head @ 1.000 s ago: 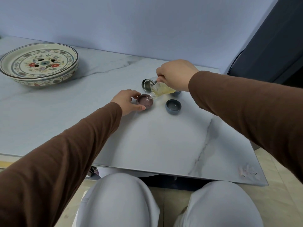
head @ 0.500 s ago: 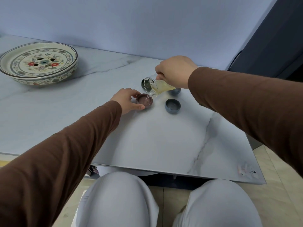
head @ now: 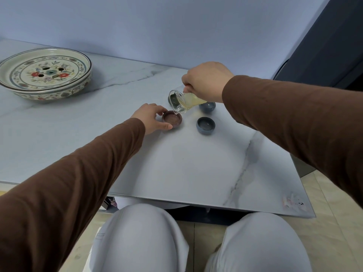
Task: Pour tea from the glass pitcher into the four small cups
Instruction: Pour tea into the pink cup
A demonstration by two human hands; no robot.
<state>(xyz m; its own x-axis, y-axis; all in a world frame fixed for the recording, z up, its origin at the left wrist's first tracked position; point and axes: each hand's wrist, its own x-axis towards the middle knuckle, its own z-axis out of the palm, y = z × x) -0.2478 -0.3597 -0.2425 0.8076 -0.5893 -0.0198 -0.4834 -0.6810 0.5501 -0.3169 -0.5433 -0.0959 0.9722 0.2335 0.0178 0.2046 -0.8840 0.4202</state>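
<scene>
My right hand (head: 206,81) grips a small glass pitcher (head: 183,101) of pale yellow tea, tilted to the left with its spout over a brown cup (head: 172,119). A thin stream of tea falls into that cup. My left hand (head: 152,118) holds the brown cup on the table, thumb and fingers on its left side. A blue-grey cup (head: 205,125) stands to the right of it. A second blue cup (head: 208,107) sits behind, partly hidden by the pitcher and my wrist. A dark cup (head: 172,99) shows behind the pitcher's mouth.
A large floral ceramic tray (head: 44,72) rests at the far left of the marble table (head: 196,169). A wall runs behind the table; a dark curtain hangs at the right. My knees sit below the table's near edge.
The pitcher stays tilted over the brown cup and keeps pouring. Both hands hold almost the same places; only the view has shifted slightly.
</scene>
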